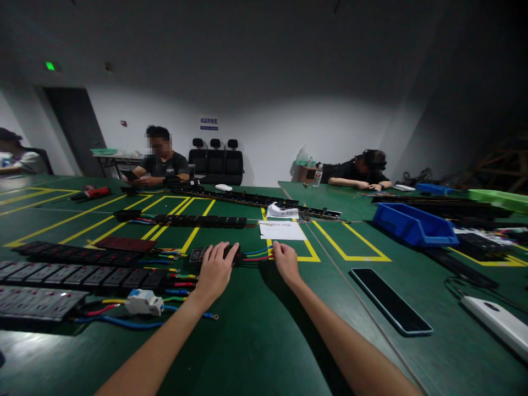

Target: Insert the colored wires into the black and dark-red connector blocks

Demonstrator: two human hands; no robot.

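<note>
My left hand (218, 264) is closed over a small black module (196, 255) with a display window on its face. Blue, green and red wires (256, 254) run from the module's right side. Their far ends are pinched between the thumb and fingers of my right hand (285, 259). Just beyond that hand lies a white printed sheet (282, 231). Left of my left hand are rows of black socket strips (103, 276) with coloured leads ending in ring terminals. A white circuit breaker (143, 302) sits on the leads of the nearest strip.
A phone (390, 300) lies right of my right forearm, with a white power bank (495, 322) beyond it. A blue bin (414, 224) stands at the right. More strips (202, 221) cross the green table. Across it sit a person (165, 162) and another person leaning on the table (363, 170).
</note>
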